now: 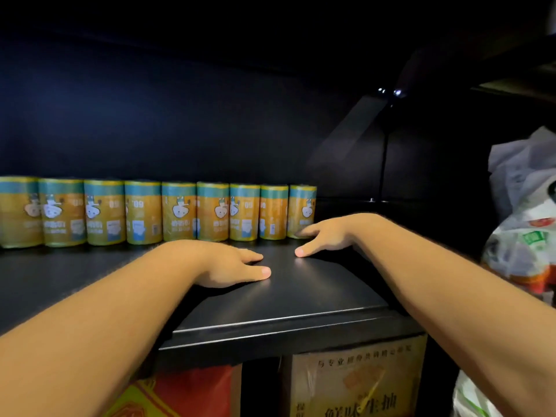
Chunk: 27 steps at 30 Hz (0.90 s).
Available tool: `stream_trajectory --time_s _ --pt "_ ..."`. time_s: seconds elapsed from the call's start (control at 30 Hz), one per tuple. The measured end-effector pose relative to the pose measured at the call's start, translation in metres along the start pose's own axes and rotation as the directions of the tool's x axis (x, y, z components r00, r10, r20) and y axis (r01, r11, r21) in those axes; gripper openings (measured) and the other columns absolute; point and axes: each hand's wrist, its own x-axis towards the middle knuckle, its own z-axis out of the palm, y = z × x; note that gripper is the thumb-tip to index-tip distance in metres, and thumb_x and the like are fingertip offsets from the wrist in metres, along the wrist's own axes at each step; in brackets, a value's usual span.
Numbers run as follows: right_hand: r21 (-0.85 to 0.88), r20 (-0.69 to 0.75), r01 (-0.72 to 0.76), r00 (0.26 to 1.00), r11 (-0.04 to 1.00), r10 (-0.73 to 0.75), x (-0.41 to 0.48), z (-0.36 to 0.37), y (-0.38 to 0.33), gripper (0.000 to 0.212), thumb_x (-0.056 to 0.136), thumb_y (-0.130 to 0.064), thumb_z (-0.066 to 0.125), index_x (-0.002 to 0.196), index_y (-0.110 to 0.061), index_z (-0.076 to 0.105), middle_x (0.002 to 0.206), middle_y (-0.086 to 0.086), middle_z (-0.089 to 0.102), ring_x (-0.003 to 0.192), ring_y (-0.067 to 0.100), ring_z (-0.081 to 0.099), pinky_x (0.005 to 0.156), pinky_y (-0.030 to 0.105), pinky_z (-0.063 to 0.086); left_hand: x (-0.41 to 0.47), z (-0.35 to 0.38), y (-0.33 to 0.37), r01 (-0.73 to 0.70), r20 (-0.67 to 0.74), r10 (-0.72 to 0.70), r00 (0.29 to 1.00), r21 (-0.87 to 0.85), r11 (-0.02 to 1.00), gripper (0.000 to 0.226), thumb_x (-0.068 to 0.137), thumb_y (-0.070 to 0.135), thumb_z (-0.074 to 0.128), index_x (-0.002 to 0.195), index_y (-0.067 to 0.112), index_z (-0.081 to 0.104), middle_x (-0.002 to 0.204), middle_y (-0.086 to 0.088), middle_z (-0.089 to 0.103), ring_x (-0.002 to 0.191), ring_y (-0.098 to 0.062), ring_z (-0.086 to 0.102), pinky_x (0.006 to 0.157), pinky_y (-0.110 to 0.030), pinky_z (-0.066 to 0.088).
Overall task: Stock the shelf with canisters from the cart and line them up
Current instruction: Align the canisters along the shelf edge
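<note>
Several yellow canisters with teal tops [180, 211] stand in one row along the back of a dark shelf [301, 296], their labels upside down. My left hand [231, 264] rests flat on the shelf in front of the row, fingers straight, holding nothing. My right hand [326, 236] lies palm down to the right. Its fingertips reach the base of the rightmost canister [302, 210]. The cart is not in view.
The shelf's front edge [285, 322] runs just below my forearms. Under it sit a red carton [192, 392] and a brown cardboard box [358, 383]. Plastic bags of goods [523, 236] crowd the right side. The shelf's back wall is dark.
</note>
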Motion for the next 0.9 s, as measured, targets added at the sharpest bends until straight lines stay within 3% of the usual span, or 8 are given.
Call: stream_trajectory --time_s 0.13,0.3,0.43,0.5,0.6,0.77,0.83,0.9 --pt "-0.061 0.015 0.034 0.999 0.998 -0.033 -0.053 -0.004 -0.006 0.086 0.083 -0.078 0.057 0.156 -0.04 0.033 0.164 -0.01 0.028 0.15 0.018 0.028 0.124 0.047 0.019 -0.01 -0.01 0.005 0.058 0.08 -0.06 0.995 0.03 0.998 0.072 0.093 0.077 0.03 0.157 0.046 0.019 0.166 0.014 0.019 0.153 -0.018 0.019 0.124 -0.048 0.012" --pt "-0.073 -0.075 0.199 0.976 0.977 -0.204 -0.133 0.027 0.001 0.074 0.089 -0.074 0.05 0.154 -0.041 0.036 0.159 -0.017 0.036 0.143 0.009 0.037 0.12 0.037 0.028 -0.029 -0.008 0.025 0.098 0.012 -0.098 0.995 -0.013 0.995 0.073 0.091 0.077 0.037 0.151 0.037 0.041 0.157 0.014 0.038 0.144 -0.015 0.036 0.122 -0.043 0.023" --pt "-0.053 -0.298 0.219 0.928 0.974 -0.225 -0.171 0.058 0.016 0.069 0.091 -0.076 0.039 0.149 -0.04 0.044 0.154 -0.016 0.042 0.137 0.008 0.042 0.112 0.033 0.037 -0.055 0.016 0.064 0.056 -0.177 -0.089 0.98 -0.181 0.982 0.076 0.082 0.083 0.027 0.143 0.042 0.049 0.147 0.018 0.048 0.134 -0.012 0.045 0.115 -0.036 0.031" --pt "-0.065 -0.451 0.159 0.876 0.985 -0.171 -0.181 0.077 0.026 0.07 0.09 -0.079 0.032 0.147 -0.04 0.045 0.15 -0.014 0.046 0.135 0.012 0.044 0.109 0.038 0.042 -0.066 0.035 0.087 0.058 -0.271 -0.102 0.957 -0.166 0.984 0.09 0.07 0.09 0.021 0.142 0.043 0.05 0.145 0.014 0.052 0.13 -0.013 0.048 0.112 -0.039 0.037" --pt "-0.1 -0.622 0.142 0.763 0.985 -0.173 -0.195 0.107 0.036 0.068 0.094 -0.075 0.026 0.147 -0.036 0.045 0.148 -0.01 0.047 0.136 0.015 0.04 0.111 0.041 0.039 -0.079 0.062 0.114 0.116 -0.482 -0.127 0.867 -0.052 0.992 0.092 0.072 0.092 0.012 0.143 0.044 0.045 0.143 0.012 0.052 0.131 -0.017 0.047 0.107 -0.048 0.041" --pt "-0.112 -0.805 0.323 0.525 0.94 -0.277 -0.212 0.174 0.047 0.062 0.093 -0.054 0.048 0.146 -0.022 0.05 0.156 0.006 0.042 0.151 0.026 0.026 0.126 0.046 0.011 -0.105 0.117 0.14 0.142 -0.82 0.015 0.573 0.118 0.983 0.067 0.091 0.068 0.032 0.143 0.03 0.052 0.152 0.0 0.048 0.145 -0.025 0.036 0.11 -0.056 0.036" --pt "-0.075 -0.828 0.396 0.486 0.915 -0.278 -0.217 0.203 0.048 0.061 0.092 -0.045 0.054 0.147 -0.019 0.049 0.161 0.009 0.034 0.154 0.029 0.018 0.126 0.045 0.008 -0.114 0.151 0.143 0.154 -0.868 0.045 0.495 0.138 0.978 0.061 0.093 0.057 0.043 0.143 0.024 0.054 0.155 -0.008 0.044 0.148 -0.032 0.031 0.112 -0.059 0.032" --pt "-0.03 -0.828 0.45 0.49 0.893 -0.274 -0.222 0.228 0.049 0.06 0.092 -0.04 0.056 0.148 -0.02 0.047 0.164 0.01 0.027 0.156 0.029 0.012 0.126 0.045 0.006 -0.125 0.183 0.147 0.151 -0.884 0.054 0.463 0.139 0.979 0.058 0.094 0.05 0.048 0.144 0.021 0.054 0.157 -0.009 0.041 0.149 -0.034 0.029 0.111 -0.057 0.032"
